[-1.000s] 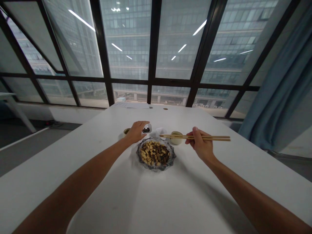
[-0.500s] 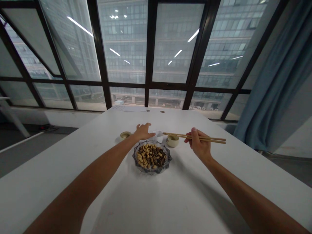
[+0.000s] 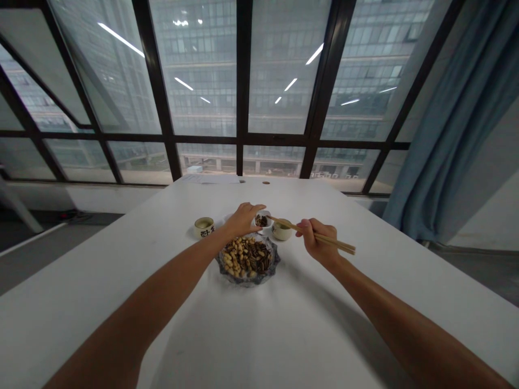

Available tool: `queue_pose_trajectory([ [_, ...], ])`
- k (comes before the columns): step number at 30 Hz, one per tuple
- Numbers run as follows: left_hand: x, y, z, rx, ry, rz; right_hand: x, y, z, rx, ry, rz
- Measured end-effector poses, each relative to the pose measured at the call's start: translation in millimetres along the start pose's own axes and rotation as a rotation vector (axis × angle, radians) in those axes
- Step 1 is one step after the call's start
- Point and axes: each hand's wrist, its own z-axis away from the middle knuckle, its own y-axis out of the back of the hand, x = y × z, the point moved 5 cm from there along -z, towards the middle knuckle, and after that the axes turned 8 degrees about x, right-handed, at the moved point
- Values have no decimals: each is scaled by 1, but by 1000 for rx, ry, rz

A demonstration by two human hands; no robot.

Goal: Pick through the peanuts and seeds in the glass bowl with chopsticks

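Observation:
A glass bowl (image 3: 221, 263) of mixed peanuts and striped seeds sits on the white table (image 3: 284, 324). Just behind it my left hand (image 3: 242, 219) grips a small white cup (image 3: 263, 220) that holds dark seeds. My right hand (image 3: 314, 240) is closed on a pair of wooden chopsticks (image 3: 324, 237), whose tips point left and reach the rim of that white cup. A pale green cup (image 3: 281, 230) stands under the chopsticks, right of the white cup. Another small cup (image 3: 203, 227) with dark markings stands to the left of my left hand.
Papers (image 3: 208, 179) lie at the table's far edge, below a wall of large black-framed windows (image 3: 243, 97). A blue curtain (image 3: 458, 119) hangs at the right. A grey floor (image 3: 44, 254) lies left of the table.
My right hand has swung the chopsticks from level to tips down and left, onto the white cup. My left hand has shifted on the cup, and its dark seeds show again.

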Motion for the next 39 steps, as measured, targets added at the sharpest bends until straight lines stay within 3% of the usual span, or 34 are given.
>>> queue_pose_trajectory([
  [3, 2, 2, 4, 19, -13, 16, 0, -4, 4, -23, 20, 20],
  [7, 6, 2, 6, 13, -7, 31, -5, -19, 7, -247, 54, -19],
  [9, 6, 0, 5, 5, 14, 25, -8, -23, 5, -293, 43, -40],
  [13, -4, -7, 0, -57, 144, -21, -8, -11, -7, -170, -173, -83],
  [15, -12, -12, -2, -124, 247, -46, -10, -5, -12, -170, -327, -179],
  [18, -21, -15, -1, -220, 357, -63, -20, -3, -18, -288, -461, -263],
  [20, -22, -12, 3, -232, 367, -68, -30, -3, -21, -384, -445, -258],
  [26, -30, 23, 35, -69, 298, -171, -58, -17, -7, -586, -235, -243],
  [30, -47, 47, 70, 47, 361, -216, -62, -35, 15, -650, -290, -339],
  [34, -62, 58, 102, 158, 437, -224, -54, -40, 21, -546, -414, -420],
  [39, -77, 54, 130, 351, 607, -154, -53, -30, 14, -395, -502, -464],
])
